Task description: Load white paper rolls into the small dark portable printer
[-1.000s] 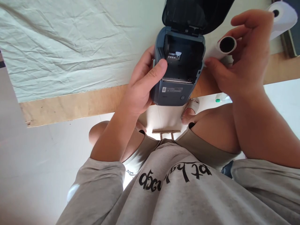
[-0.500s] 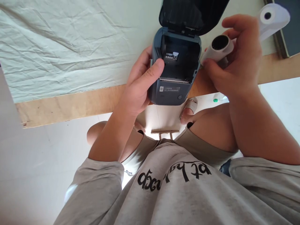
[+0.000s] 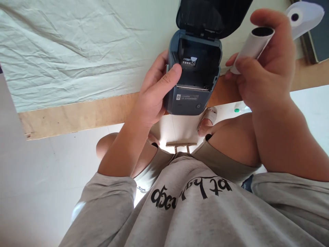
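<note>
A small dark blue label printer (image 3: 191, 99) stands at the table's near edge with its lid (image 3: 210, 15) flipped up and its paper bay empty. My left hand (image 3: 154, 92) grips the printer's left side, thumb lying over the bay's rim. My right hand (image 3: 264, 73) is closed round a thin white paper roll (image 3: 250, 48), held tilted just right of the printer, its dark hollow core facing up.
A pale green wrinkled cloth (image 3: 77, 51) covers the wooden table (image 3: 77, 115). A second, thicker white paper roll (image 3: 303, 15) lies at the back right beside a dark object (image 3: 317, 37). My knees and grey sweatshirt fill the foreground; a green-capped item (image 3: 238, 110) lies on the floor.
My right hand has lifted and turned the thin paper roll, so it now points up and to the right instead of lying near the printer's side. The left hand stayed on the printer.
</note>
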A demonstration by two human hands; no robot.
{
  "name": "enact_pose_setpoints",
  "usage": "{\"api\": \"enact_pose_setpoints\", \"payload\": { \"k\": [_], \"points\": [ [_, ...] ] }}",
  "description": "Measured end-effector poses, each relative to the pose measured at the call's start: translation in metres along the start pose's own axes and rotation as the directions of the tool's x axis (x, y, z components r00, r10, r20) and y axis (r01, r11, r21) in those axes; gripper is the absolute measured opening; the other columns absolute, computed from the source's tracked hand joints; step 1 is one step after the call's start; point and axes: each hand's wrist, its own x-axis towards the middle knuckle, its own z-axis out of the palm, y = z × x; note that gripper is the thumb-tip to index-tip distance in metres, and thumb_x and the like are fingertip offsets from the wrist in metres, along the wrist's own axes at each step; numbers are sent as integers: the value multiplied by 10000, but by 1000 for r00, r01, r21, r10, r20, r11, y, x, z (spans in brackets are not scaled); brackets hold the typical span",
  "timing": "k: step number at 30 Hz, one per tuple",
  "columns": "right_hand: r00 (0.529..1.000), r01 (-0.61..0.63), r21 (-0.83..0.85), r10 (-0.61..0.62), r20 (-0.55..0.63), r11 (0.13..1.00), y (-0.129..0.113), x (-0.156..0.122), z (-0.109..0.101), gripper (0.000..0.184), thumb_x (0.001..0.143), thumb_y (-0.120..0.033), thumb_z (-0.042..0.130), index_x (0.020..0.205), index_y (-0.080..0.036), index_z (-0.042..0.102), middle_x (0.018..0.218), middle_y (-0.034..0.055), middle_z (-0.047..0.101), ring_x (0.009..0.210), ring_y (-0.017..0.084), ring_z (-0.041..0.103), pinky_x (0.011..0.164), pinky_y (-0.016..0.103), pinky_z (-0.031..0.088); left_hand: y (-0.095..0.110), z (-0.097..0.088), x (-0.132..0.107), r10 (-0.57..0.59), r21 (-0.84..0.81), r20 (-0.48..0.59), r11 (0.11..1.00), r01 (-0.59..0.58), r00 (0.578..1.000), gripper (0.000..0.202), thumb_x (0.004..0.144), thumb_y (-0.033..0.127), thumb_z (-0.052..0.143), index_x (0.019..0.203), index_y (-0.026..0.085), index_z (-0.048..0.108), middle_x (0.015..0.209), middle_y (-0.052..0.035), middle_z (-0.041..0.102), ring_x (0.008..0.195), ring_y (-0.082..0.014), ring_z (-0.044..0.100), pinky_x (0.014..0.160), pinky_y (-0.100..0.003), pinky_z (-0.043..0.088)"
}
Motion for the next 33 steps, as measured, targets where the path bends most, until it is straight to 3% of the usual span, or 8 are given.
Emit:
{"api": "enact_pose_setpoints", "payload": {
  "k": [4,10,12,14,18,22,28,33],
  "points": [
    [964,263,-85,-258,58,961,2,4,-4,607,792,-292,758,1305,-515,522,1442,-91,445,907,67,621,730,223,605,-2,-3,3,-8,12,-14,1000,8,1000,164,872,390,646,914,237,688,788,8,667,630,-110,609,526,-219,491],
    [870,479,-39,-481,-106,877,-13,9,9,313,739,-424,791,1011,-311,684,896,-40,579,755,53,595,711,240,570,-2,3,1,-47,58,-62,997,51,997,178,850,411,654,905,243,676,812,2,649,638,-116,589,510,-235,453],
    [873,457,-89,-466,-145,885,-23,2,19,242,778,-358,754,994,-315,656,931,-58,613,816,72,642,726,249,554,-2,3,1,-31,91,-86,995,39,996,163,856,419,640,900,265,668,783,5,626,612,-123,561,503,-254,427],
    [895,439,-110,-444,-29,892,-32,-5,30,242,805,-286,708,1032,-307,625,1025,-50,653,993,133,672,875,327,572,1,1,0,-10,133,-71,991,19,997,183,889,454,591,923,290,666,803,-6,628,642,-149,560,525,-284,421],
    [906,423,-224,-405,124,878,-40,-12,47,296,765,-158,621,1034,-273,572,1085,-41,658,1067,149,658,917,353,555,11,-11,-1,-76,234,105,971,49,992,211,897,450,605,1011,292,686,950,-39,677,938,-241,623,662,-314,488],
    [943,333,-311,-304,138,890,-44,-11,55,310,740,-84,478,978,-275,533,1051,-84,639,1106,123,653,920,317,537,14,-13,-2,-79,244,90,968,55,993,186,898,356,620,1048,255,668,981,-54,684,1128,-279,600,776,-310,528],
    [929,361,-496,-353,115,790,-44,-8,54,287,712,-54,569,925,-245,564,998,-96,693,1053,139,679,848,287,526,4,-3,-4,-22,118,-39,993,26,999,224,906,444,581,1048,274,616,1001,-28,675,1039,-244,664,696,-315,531],
    [929,365,-457,-345,131,811,-43,-6,55,171,736,-65,593,815,-216,580,1022,-66,712,1053,153,680,949,364,549,8,-3,-4,-90,148,19,985,86,996,164,895,384,609,1017,296,676,990,-27,683,1007,-251,653,735,-355,547]
  ]
}}
